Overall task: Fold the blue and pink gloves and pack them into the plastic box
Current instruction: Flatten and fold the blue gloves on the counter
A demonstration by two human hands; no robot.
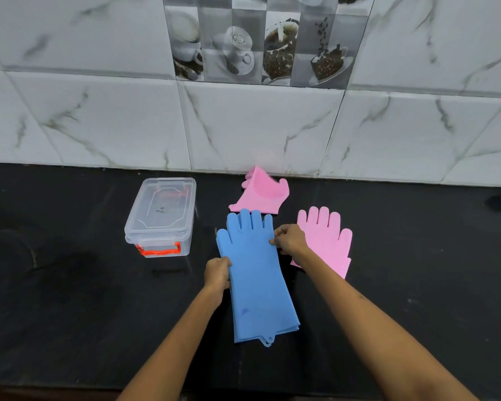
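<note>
The blue gloves [255, 273] lie flat on the black counter [70, 285], fingers pointing at the tiled wall [243, 125], cuffs toward the person. The layered edges at the cuff suggest 2 gloves stacked, though I cannot be sure. The left hand [217, 273] pinches the left edge at mid-length; the right hand [291, 240] pinches the right edge just below the fingers. Both grips look light, thumb and fingertips closed on the rubber.

1 pink glove [326, 241] lies flat just right of the blue ones, partly under the right wrist. A second pink glove [262, 195] sits folded against the wall, its bristled palm showing, touching the blue fingertips. The box [161, 218] stands well left, lid shut, orange latch facing the person.

These look like silicone scrubbing gloves: light, floppy, not fragile, and probably grippy rather than slick. They should drape and bend easily but likely spring back open, so a fold will need pressing down. Holding both side edges, as now, suits carrying the finger end over toward the cuff. The box lid must be unlatched before anything goes in.
</note>
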